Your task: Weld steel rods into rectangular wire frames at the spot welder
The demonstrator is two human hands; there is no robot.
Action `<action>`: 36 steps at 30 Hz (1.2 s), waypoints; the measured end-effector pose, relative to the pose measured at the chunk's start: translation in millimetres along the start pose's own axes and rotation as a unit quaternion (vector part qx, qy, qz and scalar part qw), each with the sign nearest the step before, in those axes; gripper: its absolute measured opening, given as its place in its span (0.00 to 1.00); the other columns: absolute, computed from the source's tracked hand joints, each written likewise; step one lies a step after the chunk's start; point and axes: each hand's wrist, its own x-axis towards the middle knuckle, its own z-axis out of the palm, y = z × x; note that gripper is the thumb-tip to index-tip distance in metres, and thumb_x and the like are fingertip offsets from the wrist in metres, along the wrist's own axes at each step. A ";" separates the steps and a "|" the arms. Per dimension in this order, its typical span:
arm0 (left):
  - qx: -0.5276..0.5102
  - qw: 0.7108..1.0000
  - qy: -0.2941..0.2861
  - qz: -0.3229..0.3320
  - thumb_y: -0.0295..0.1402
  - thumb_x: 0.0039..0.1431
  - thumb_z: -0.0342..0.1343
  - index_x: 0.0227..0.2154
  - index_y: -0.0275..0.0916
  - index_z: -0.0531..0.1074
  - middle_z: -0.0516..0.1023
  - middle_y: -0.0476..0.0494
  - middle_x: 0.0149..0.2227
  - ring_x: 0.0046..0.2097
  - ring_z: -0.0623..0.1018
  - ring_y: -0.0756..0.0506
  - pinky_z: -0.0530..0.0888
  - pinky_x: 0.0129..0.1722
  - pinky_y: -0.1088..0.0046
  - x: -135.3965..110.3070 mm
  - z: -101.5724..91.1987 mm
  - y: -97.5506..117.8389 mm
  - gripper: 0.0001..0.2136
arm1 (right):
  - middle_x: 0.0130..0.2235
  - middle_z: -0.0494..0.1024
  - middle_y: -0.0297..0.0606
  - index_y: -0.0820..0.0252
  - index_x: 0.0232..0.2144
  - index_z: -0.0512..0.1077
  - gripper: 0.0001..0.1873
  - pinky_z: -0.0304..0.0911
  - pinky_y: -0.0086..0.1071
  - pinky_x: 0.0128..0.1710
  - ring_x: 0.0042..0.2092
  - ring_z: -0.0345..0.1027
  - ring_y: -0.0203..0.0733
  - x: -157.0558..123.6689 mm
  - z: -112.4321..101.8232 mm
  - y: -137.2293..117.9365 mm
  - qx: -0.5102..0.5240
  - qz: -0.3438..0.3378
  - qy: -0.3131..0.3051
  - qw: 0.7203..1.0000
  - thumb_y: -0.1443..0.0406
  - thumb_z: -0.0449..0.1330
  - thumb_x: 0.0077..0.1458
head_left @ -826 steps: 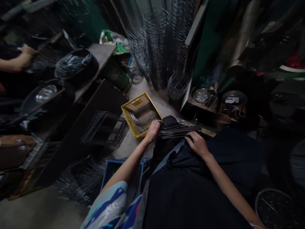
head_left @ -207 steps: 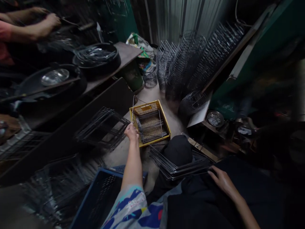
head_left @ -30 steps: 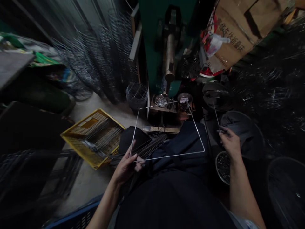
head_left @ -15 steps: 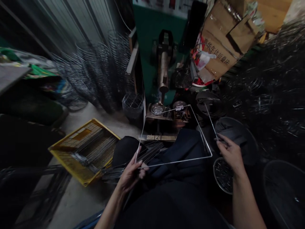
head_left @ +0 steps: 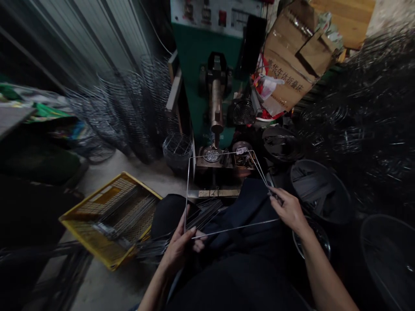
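A bent metal wire frame (head_left: 235, 229), roughly rectangular, spans the space over my dark-clothed lap. My left hand (head_left: 183, 242) grips its near left corner between thumb and fingers. At the frame's right side, my right hand (head_left: 288, 209) pinches a thin straight wire rod (head_left: 258, 169). The rod runs close along the frame's right edge and its tip reaches the far right corner; whether they touch I cannot tell. My right fingers cover part of that edge. Beyond the far edge stands a green machine (head_left: 194, 65) with a metal cylinder (head_left: 216, 106) pointing down.
Small metal bits fill a round dish (head_left: 212, 154) under the cylinder. A yellow crate (head_left: 87, 247) with wire rods stands left. Coiled wire stacks (head_left: 126, 101) rise behind it. Dark basins (head_left: 319, 183), a cardboard box (head_left: 285, 77) and a tangled wire heap (head_left: 366, 103) are right.
My right hand has moved left with the wire rod, from apart on the right to the frame's right edge. My left hand still grips the corner. The camera view has shifted slightly.
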 end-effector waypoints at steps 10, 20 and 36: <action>0.005 1.000 -0.020 -0.009 0.35 0.58 0.60 0.68 0.47 0.28 0.81 0.38 0.29 0.24 0.78 0.45 0.72 0.23 0.75 0.5 10.1 -3.9 0.47 | 0.37 0.76 0.41 0.60 0.51 0.74 0.19 0.66 0.33 0.34 0.30 0.68 0.38 9.0 56.0 -21.3 0.051 -0.011 -0.044 0.998 0.66 0.53 0.59; -0.007 1.000 -0.016 -0.002 0.36 0.58 0.61 0.68 0.49 0.28 0.82 0.38 0.30 0.25 0.80 0.43 0.73 0.23 0.75 -2.4 2.7 -9.4 0.49 | 0.47 0.78 0.41 0.54 0.51 0.74 0.18 0.67 0.38 0.51 0.48 0.72 0.43 4.7 87.1 -58.3 0.138 -0.063 -0.100 0.983 0.67 0.53 0.61; -0.012 0.999 -0.017 0.025 0.35 0.59 0.59 0.67 0.48 0.24 0.81 0.39 0.30 0.23 0.78 0.45 0.72 0.21 0.75 -21.7 -10.4 -2.5 0.49 | 0.67 0.56 0.39 0.50 0.67 0.50 0.49 0.52 0.42 0.65 0.66 0.52 0.47 -14.2 79.4 -47.6 0.130 -0.148 -0.300 0.933 0.65 0.68 0.48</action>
